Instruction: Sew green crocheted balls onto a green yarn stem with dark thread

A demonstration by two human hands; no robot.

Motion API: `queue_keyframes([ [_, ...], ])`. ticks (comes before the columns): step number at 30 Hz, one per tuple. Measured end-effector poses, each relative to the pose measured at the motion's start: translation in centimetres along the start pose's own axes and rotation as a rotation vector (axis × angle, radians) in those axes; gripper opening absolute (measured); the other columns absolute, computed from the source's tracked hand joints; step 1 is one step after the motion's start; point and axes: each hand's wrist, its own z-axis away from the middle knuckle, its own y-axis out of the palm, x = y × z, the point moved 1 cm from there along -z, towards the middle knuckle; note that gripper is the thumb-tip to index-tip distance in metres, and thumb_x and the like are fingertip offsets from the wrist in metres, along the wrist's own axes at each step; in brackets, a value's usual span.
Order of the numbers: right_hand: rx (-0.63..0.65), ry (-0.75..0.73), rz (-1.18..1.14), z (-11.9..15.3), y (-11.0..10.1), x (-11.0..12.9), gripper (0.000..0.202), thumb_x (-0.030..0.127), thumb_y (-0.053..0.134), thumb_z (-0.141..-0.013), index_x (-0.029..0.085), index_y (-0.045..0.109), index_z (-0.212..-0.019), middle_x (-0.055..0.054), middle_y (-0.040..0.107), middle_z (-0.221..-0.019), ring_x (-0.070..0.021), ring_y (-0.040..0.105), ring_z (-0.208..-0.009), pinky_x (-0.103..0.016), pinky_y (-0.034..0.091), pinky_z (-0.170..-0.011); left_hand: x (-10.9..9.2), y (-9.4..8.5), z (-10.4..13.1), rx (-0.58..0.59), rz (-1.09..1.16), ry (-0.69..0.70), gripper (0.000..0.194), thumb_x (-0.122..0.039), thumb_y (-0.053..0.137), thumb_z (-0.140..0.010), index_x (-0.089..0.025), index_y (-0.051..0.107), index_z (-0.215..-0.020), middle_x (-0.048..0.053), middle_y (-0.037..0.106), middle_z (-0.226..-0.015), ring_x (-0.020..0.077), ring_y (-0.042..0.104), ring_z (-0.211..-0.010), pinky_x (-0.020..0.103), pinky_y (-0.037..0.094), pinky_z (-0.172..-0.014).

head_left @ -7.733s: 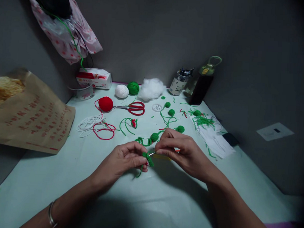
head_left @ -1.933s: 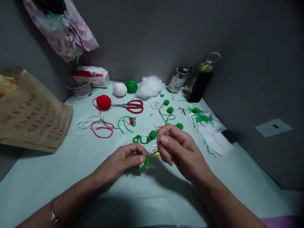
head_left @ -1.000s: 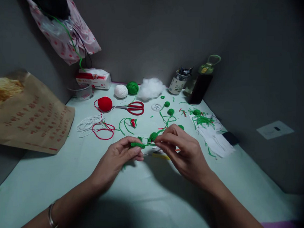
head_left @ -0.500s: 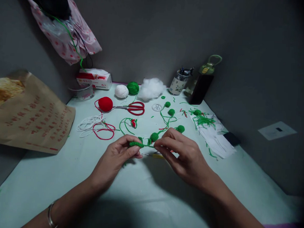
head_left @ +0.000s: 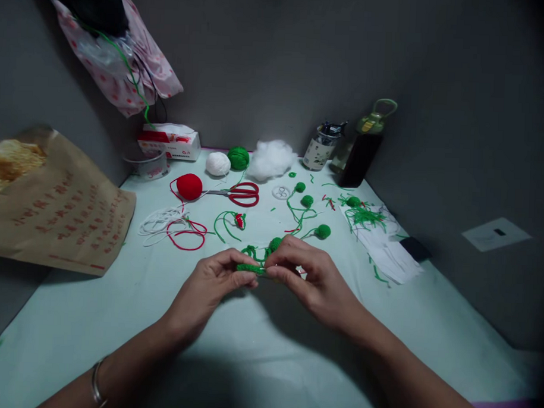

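My left hand [head_left: 218,282] pinches a narrow green crocheted strip [head_left: 248,268] between thumb and fingers. Close against its right end, my right hand [head_left: 316,280] is closed on a thin crochet hook [head_left: 263,269]; the metal tip shows at the strip and the handle is mostly hidden by the fingers. Just behind the fingers lies a green crocheted ball [head_left: 275,244], partly covered by my right hand, with green yarn loops [head_left: 251,251] beside it. Farther back is a small red, white and green crocheted piece [head_left: 240,221] with green tails.
Red-handled scissors [head_left: 243,194] lie behind, near red [head_left: 189,187], white [head_left: 218,164] and green [head_left: 238,158] yarn balls and white stuffing [head_left: 272,160]. Several green balls and yarn scraps [head_left: 365,215] are at right. A paper bag [head_left: 75,221] stands left, a bottle [head_left: 362,150] back right.
My right hand has moved slightly left and down, nearer the left hand, and now has the crochet hook at the strip. Earlier it pinched green yarn, with the yellow-handled hook below.
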Motion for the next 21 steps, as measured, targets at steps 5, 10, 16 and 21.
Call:
queue_keyframes([
  [5, 0.03, 0.091, -0.159, -0.2, 0.0, -0.4, 0.011, 0.017, 0.062, -0.091, 0.019, 0.07, -0.084, 0.0, 0.058, -0.079, -0.0124, 0.053, -0.074, -0.028, 0.04, -0.068, -0.1, 0.1, 0.0, -0.012, 0.009, 0.007, 0.012, -0.024, 0.079, -0.076, -0.02, 0.073, -0.086, 0.0, 0.071, -0.078, 0.0134, 0.063, -0.077, 0.027, 0.047, -0.079],
  [10, -0.011, 0.155, -0.127, -0.3, 0.8, -0.7, 0.01, 0.016, 0.064, -0.089, 0.018, 0.066, -0.079, 0.0, 0.058, -0.077, -0.0117, 0.051, -0.069, -0.026, 0.038, -0.062, -0.3, 0.2, 0.0, -0.036, -0.014, 0.03, 0.014, -0.028, 0.079, -0.076, -0.018, 0.073, -0.085, 0.002, 0.07, -0.077, 0.0153, 0.063, -0.076, 0.03, 0.048, -0.079],
  [16, -0.031, 0.148, -0.007, 0.0, 1.8, -1.2, 0.01, 0.012, 0.059, -0.089, 0.02, 0.064, -0.092, -0.002, 0.066, -0.084, -0.0139, 0.058, -0.073, -0.028, 0.042, -0.066, -0.2, 0.1, -0.2, -0.051, -0.06, 0.033, 0.018, -0.034, 0.073, -0.082, -0.018, 0.067, -0.085, 0.002, 0.068, -0.08, 0.0152, 0.063, -0.076, 0.029, 0.047, -0.077],
  [21, -0.021, 0.165, -0.083, 0.1, 2.2, -1.0, 0.01, 0.015, 0.055, -0.092, 0.019, 0.064, -0.093, -0.001, 0.065, -0.076, -0.0126, 0.059, -0.067, -0.027, 0.044, -0.064, -0.2, -0.1, -0.3, -0.017, -0.186, 0.034, 0.016, -0.033, 0.071, -0.083, -0.018, 0.065, -0.083, 0.0, 0.066, -0.076, 0.0153, 0.061, -0.077, 0.028, 0.045, -0.078],
])
